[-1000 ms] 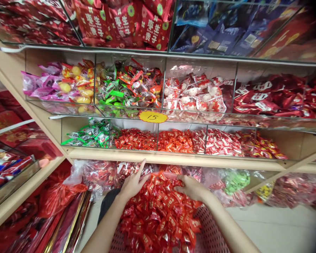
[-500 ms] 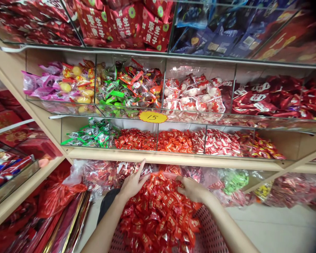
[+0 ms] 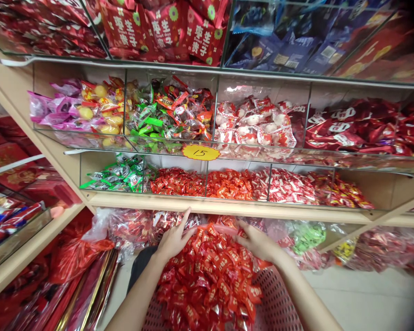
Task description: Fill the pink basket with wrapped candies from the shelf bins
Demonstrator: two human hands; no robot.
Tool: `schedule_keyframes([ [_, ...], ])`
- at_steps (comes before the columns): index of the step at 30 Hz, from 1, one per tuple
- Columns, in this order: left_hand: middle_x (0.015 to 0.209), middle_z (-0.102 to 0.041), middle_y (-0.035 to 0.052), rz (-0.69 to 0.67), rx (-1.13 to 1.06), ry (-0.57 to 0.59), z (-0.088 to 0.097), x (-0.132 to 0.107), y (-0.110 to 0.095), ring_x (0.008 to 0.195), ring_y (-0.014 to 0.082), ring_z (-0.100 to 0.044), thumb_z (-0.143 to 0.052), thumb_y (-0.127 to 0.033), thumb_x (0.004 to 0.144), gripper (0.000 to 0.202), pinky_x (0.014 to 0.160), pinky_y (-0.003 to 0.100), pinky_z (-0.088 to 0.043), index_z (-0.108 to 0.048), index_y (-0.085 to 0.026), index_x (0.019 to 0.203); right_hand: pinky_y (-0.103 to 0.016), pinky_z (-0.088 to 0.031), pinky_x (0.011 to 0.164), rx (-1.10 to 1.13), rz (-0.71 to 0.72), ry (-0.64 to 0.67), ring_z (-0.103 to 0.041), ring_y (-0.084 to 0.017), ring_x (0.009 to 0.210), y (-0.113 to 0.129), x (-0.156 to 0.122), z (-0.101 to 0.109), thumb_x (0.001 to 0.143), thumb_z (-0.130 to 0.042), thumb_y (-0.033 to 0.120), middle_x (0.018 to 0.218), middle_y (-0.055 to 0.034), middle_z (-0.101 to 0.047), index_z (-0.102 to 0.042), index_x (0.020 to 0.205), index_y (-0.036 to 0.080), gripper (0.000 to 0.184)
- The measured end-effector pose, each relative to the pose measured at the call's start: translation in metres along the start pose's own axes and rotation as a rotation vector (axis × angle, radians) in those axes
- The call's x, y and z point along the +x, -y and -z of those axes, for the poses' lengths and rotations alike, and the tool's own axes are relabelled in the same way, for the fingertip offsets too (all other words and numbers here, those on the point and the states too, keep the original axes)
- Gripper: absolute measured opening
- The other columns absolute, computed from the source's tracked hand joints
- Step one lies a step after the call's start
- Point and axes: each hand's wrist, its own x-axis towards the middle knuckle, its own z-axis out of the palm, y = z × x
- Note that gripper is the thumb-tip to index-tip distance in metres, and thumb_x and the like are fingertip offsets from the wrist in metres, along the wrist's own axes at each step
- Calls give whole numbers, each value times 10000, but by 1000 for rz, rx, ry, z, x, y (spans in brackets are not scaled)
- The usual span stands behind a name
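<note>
A clear bag heaped with small red wrapped candies [image 3: 210,276] rests in a pink perforated plastic basket [image 3: 279,303] at the bottom middle. My left hand [image 3: 172,239] grips the bag's top left edge, index finger pointing up. My right hand [image 3: 258,241] grips the bag's top right edge, fingers curled over the plastic rim. Both hands sit just below the lowest shelf board [image 3: 227,208].
Glass-fronted shelf bins hold wrapped sweets: green [image 3: 119,177], red [image 3: 177,181] and red-white [image 3: 290,186] below, a yellow "15" price tag [image 3: 200,152] above them. Bagged candies [image 3: 134,227] lie under the shelf. Red packets [image 3: 72,257] crowd the left; pale floor [image 3: 365,294] at right.
My right hand has shifted slightly right and up along the bag's rim. The left hand and the bag have barely moved.
</note>
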Motion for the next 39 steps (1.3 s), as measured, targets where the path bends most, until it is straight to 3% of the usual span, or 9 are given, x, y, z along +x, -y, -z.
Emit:
schedule_keyframes([
  [4, 911, -647, 53, -2, 18, -7, -1, 1, 1, 897, 211, -591, -204, -567, 826, 672, 721, 238, -371, -1, -235, 1374, -281, -414, 721, 214, 140, -63, -561, -160, 768, 12, -5, 4, 769, -429, 291, 895, -51, -600, -441, 1027, 171, 284],
  [7, 807, -647, 39, -6, 41, -3, -1, 1, 1, 801, 202, -606, -193, -570, 826, 681, 675, 231, -371, 8, -219, 1374, -247, -418, 554, 316, 141, 83, -527, -123, 553, 25, -8, -1, 761, -427, 275, 708, 6, -601, -474, 946, 181, 213],
  [9, 789, -644, 36, -18, 41, -13, -1, 1, 0, 776, 196, -605, -189, -565, 829, 679, 665, 228, -368, 13, -216, 1374, -240, -406, 499, 341, 135, 184, -502, -109, 475, 32, -9, -6, 754, -438, 282, 692, 16, -603, -509, 918, 191, 200],
  [11, 789, -641, 32, -19, 37, -17, -1, 0, 0, 775, 190, -603, -189, -563, 830, 674, 663, 223, -367, 12, -219, 1374, -249, -420, 532, 324, 151, 216, -520, -110, 493, 36, -9, -11, 742, -465, 286, 730, 13, -615, -551, 870, 199, 178],
  [17, 822, -648, 36, 9, 47, -8, 0, 0, -2, 818, 203, -605, -202, -559, 831, 667, 673, 226, -362, -11, -223, 1374, -288, -420, 727, 169, 190, 152, -570, -168, 762, 35, -6, -17, 708, -547, 277, 829, -6, -634, -592, 789, 201, 120],
  [27, 953, -645, 66, 11, 22, 0, 0, 0, -1, 926, 222, -585, -218, -540, 836, 680, 740, 244, -362, 53, -218, 1370, -261, -422, 669, 108, 170, 128, -551, -169, 753, 32, -5, -25, 660, -610, 332, 837, -6, -616, -588, 841, 216, 216],
  [33, 832, -651, 43, 2, 38, -11, 0, 0, -2, 826, 211, -607, -195, -545, 836, 669, 685, 230, -363, 28, -214, 1373, -248, -385, 590, -84, 198, 242, -528, -163, 673, 41, -10, -29, 654, -616, 276, 733, -1, -593, -581, 715, 222, 90],
  [39, 731, -627, 23, -7, 68, -17, 1, -1, -2, 733, 193, -605, -183, -549, 836, 656, 643, 217, -357, -15, -215, 1375, -282, -392, 660, -231, 237, 180, -532, -203, 771, 39, -13, -40, 658, -571, 174, 805, -52, -604, -579, 745, 194, 90],
])
